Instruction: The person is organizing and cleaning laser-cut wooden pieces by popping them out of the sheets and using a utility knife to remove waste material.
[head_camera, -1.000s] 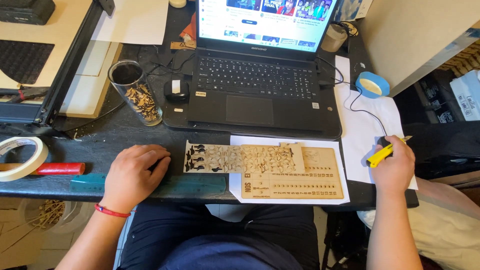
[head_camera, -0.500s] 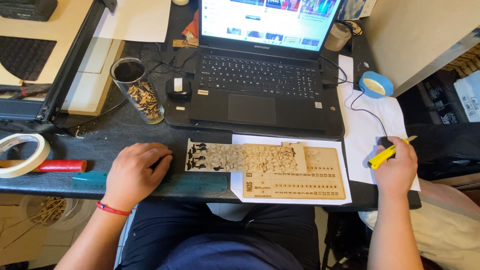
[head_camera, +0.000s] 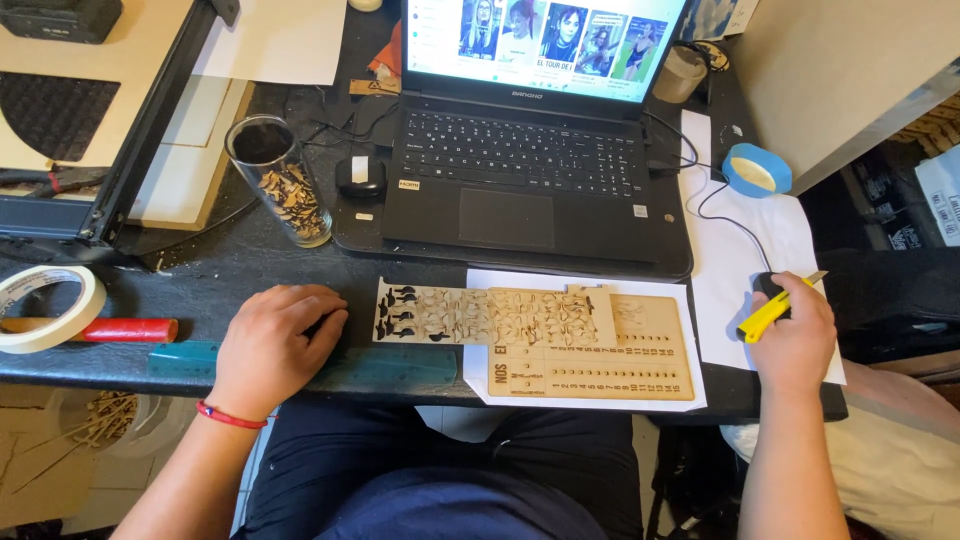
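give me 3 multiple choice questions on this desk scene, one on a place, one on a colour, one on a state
1. Where does the glass jar stand?
A. left of the laptop
B. on the keyboard
C. on the floor

2. What colour is the cutter in the right hand?
A. red
B. yellow
C. green

3. How is the left hand?
A. raised in the air
B. gripping the tape roll
C. resting palm down on the desk

Answers: 1 A, the jar stands beside the laptop's left edge; 2 B, its yellow body shows across the fist; 3 C, it lies flat beside the cut wooden sheet.
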